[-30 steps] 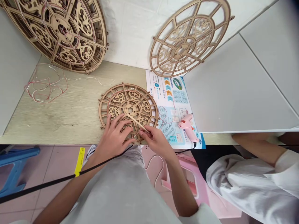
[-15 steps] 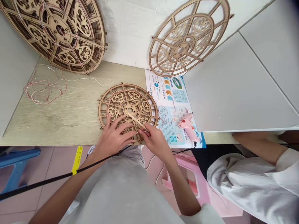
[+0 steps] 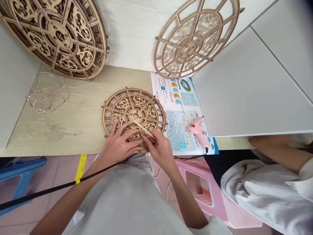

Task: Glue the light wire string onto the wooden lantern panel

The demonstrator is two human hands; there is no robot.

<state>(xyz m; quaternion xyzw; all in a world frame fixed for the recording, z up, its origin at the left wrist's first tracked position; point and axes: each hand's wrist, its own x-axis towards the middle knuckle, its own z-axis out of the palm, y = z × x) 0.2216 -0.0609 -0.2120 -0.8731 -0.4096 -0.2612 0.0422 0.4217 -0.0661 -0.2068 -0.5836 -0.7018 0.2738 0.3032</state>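
Observation:
A round openwork wooden frame [image 3: 135, 116] lies flat on the table, with thin red and white wire running round its left and upper parts. My left hand [image 3: 119, 142] rests on its lower left part, fingers spread. Pinched in my right hand [image 3: 157, 145], at the lower right edge, is a thin pale wooden stick [image 3: 144, 128] that points up and left to near the frame's centre hub. Some thin wire shows by my right fingertips. The two hands are close together at the frame's near edge.
Stacked wooden frames [image 3: 61, 36] lean at the back left; another frame [image 3: 188, 49] leans at the back right. Tangled wire [image 3: 49, 98] lies left. A pink glue gun [image 3: 199, 130] sits on a printed sheet [image 3: 176, 143]. Another person's arm [image 3: 281, 151] is at the right.
The view has shifted slightly. My right hand has moved a little left, closer to my left fingertips, with the stick still in it. My left hand stays on the frame.

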